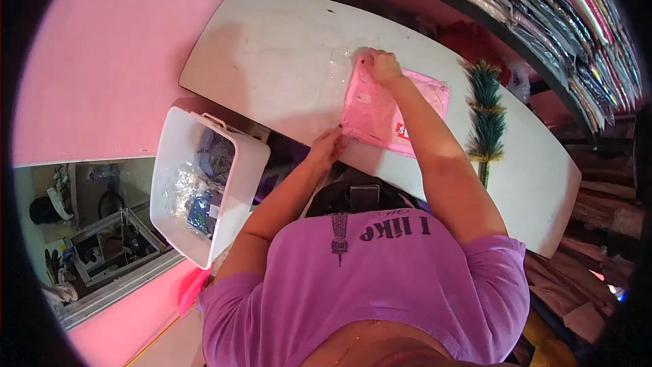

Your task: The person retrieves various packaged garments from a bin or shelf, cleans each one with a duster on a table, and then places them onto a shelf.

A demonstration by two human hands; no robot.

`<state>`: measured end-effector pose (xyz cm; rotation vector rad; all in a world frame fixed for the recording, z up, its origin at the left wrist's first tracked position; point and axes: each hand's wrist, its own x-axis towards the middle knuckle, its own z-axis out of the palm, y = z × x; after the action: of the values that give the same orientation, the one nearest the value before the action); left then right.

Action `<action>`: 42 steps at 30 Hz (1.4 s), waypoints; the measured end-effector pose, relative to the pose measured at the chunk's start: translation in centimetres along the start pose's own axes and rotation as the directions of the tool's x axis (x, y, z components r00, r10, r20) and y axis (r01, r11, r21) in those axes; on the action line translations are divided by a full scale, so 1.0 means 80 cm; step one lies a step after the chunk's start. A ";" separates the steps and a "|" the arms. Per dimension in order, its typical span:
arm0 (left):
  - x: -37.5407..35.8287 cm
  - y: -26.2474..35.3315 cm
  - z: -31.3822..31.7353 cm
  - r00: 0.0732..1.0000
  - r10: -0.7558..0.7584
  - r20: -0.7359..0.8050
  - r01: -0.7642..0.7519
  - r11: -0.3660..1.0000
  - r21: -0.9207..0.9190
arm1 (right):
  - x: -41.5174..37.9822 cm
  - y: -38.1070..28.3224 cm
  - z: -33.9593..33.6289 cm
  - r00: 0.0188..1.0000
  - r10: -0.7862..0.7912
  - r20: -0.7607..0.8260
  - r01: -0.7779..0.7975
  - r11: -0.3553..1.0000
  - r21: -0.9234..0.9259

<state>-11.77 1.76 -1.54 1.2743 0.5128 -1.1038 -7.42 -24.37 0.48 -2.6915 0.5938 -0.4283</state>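
Observation:
A folded pink garment in a clear plastic bag lies flat on the white table, with a red-and-white label near its lower edge. The bag's transparent flap sticks out past its left side. At the upper left corner, my right hand has its fingers closed on the bag's edge. My left hand pinches the lower left corner, close to the table's front edge. My right forearm crosses over the right part of the package and hides some of it.
A green tinsel-like stem lies on the white table, right of the package. Left of the table, a white bin contains several plastic-wrapped items. A shelf stacked with bagged garments runs along the upper right.

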 end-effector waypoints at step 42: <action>0.043 0.119 -0.043 0.683 0.552 0.478 -0.684 0.255 0.683 | -0.208 0.023 -0.062 0.910 0.411 0.053 -0.388 0.799 0.460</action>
<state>-1.19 2.88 -0.67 1.9604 -0.7741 -0.6852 -24.23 -19.78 0.60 -2.0347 0.9216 -0.4501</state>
